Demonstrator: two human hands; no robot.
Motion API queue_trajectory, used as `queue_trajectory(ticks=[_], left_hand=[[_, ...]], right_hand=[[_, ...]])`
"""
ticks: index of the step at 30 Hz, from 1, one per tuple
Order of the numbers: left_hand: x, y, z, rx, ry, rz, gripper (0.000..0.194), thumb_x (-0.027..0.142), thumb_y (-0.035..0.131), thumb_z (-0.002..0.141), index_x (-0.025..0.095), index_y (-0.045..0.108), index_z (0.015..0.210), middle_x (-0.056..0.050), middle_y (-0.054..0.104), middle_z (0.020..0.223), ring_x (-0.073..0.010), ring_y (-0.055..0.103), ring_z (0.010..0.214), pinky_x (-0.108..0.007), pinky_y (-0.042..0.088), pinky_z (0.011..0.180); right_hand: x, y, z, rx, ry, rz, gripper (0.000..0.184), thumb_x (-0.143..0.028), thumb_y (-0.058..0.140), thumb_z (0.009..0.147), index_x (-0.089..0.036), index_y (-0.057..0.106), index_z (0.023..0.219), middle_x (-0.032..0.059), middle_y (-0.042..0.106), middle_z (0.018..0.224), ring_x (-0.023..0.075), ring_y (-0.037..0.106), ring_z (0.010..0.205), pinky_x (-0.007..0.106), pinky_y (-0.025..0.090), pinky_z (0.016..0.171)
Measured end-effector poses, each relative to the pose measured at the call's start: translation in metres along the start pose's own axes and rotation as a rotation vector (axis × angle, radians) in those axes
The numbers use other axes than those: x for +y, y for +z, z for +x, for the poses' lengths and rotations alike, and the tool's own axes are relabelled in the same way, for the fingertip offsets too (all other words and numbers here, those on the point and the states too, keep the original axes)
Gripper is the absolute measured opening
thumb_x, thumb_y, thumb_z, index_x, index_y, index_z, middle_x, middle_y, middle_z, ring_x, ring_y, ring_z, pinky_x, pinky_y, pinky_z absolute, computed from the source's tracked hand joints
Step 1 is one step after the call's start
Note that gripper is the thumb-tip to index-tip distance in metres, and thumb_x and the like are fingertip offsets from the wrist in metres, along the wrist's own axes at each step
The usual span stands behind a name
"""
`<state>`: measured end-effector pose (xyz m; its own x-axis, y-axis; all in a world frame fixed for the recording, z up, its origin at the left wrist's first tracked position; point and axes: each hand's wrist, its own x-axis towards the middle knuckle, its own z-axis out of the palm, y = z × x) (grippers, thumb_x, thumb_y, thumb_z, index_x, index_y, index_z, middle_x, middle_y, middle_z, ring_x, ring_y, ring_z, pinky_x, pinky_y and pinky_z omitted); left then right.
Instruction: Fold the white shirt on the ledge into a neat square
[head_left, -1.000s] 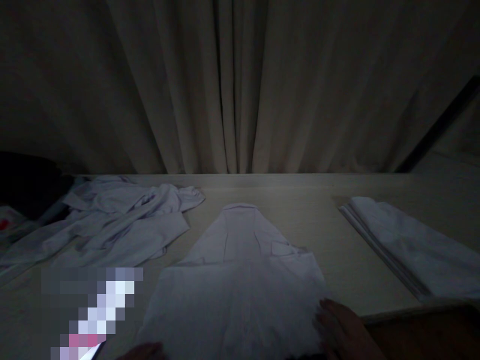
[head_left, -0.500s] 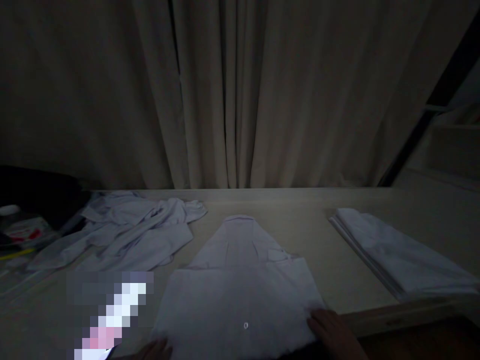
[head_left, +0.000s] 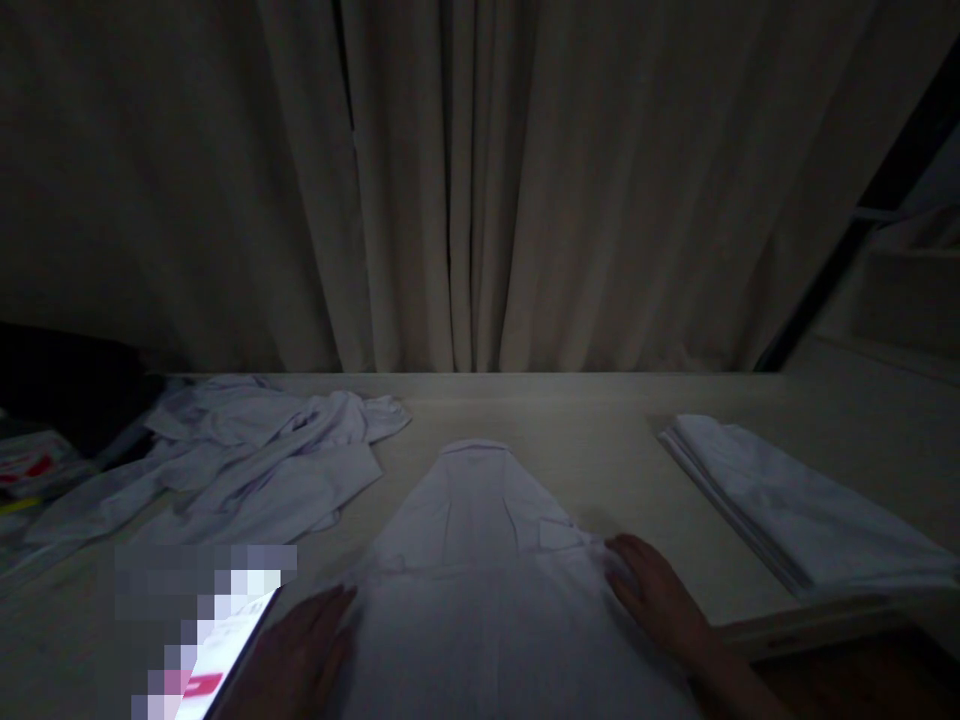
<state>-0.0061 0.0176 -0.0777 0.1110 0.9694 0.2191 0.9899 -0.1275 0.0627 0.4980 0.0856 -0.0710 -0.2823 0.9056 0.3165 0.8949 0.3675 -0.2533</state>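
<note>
1. White garment (head_left: 472, 625) lies on the table (head_left: 600, 440), long axis pointing away from the person.
2. Left hand (head_left: 300, 640) and right hand (head_left: 660, 595) flank it, about equally near.
3. Both bend loosely; whether either pinches fabric cannot be told.

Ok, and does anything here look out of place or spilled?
The crumpled cloth on the left stands out: it lies in a loose heap, while the garment in front of you is mostly flat and the cloth stack on the right is folded. No spill shows.
</note>
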Motion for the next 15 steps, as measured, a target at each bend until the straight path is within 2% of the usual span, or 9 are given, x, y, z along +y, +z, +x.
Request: queue_trajectory(ticks=[2, 5, 10, 12, 15], left_hand=[[0.013, -0.008, 0.036, -0.098, -0.050, -0.014, 0.045, 0.036, 0.036, 0.085, 0.020, 0.055, 0.123, -0.012, 0.063, 0.124, -0.0250, 0.058, 0.114, -0.045, 0.047, 0.098], [0.020, -0.007, 0.060, -0.211, -0.088, 0.011, 0.044, 0.030, 0.036, 0.084, 0.017, 0.058, 0.119, -0.015, 0.064, 0.119, -0.0268, 0.058, 0.112, -0.048, 0.045, 0.097], [0.018, -0.011, 0.060, -0.214, -0.050, -0.005, 0.032, 0.034, 0.042, 0.082, 0.025, 0.068, 0.099, -0.010, 0.068, 0.106, -0.0260, 0.063, 0.100, -0.046, 0.048, 0.089], [0.018, -0.018, 0.060, -0.202, -0.036, -0.044, 0.028, 0.033, 0.044, 0.081, 0.026, 0.069, 0.091, -0.007, 0.069, 0.101, -0.0247, 0.063, 0.097, -0.045, 0.048, 0.088], [0.014, -0.028, 0.061, -0.155, -0.048, -0.131, 0.028, 0.037, 0.044, 0.082, 0.026, 0.067, 0.093, -0.005, 0.071, 0.097, -0.0221, 0.065, 0.091, -0.039, 0.050, 0.083]], right_hand=[[-0.004, 0.011, 0.027, -0.027, -0.002, -0.064, 0.045, -0.038, 0.054, 0.083, -0.017, 0.055, 0.122, 0.0147, 0.061, 0.121, 0.0278, 0.057, 0.112, 0.045, 0.048, 0.094], [-0.005, 0.025, 0.043, -0.083, -0.023, -0.140, 0.041, -0.033, 0.059, 0.080, -0.021, 0.058, 0.119, 0.0118, 0.066, 0.109, 0.0268, 0.062, 0.099, 0.041, 0.050, 0.085], [-0.002, 0.033, 0.035, -0.066, -0.029, -0.075, 0.024, -0.030, 0.056, 0.083, -0.022, 0.063, 0.105, 0.0083, 0.065, 0.098, 0.0235, 0.061, 0.091, 0.038, 0.048, 0.081], [-0.005, 0.028, 0.035, -0.069, -0.022, -0.034, 0.017, -0.030, 0.053, 0.086, -0.022, 0.063, 0.096, 0.0073, 0.063, 0.094, 0.0231, 0.059, 0.090, 0.039, 0.047, 0.082], [-0.012, 0.010, 0.042, -0.093, -0.024, 0.085, 0.015, -0.030, 0.049, 0.088, -0.022, 0.062, 0.092, 0.0060, 0.062, 0.093, 0.0215, 0.058, 0.088, 0.038, 0.047, 0.081]])
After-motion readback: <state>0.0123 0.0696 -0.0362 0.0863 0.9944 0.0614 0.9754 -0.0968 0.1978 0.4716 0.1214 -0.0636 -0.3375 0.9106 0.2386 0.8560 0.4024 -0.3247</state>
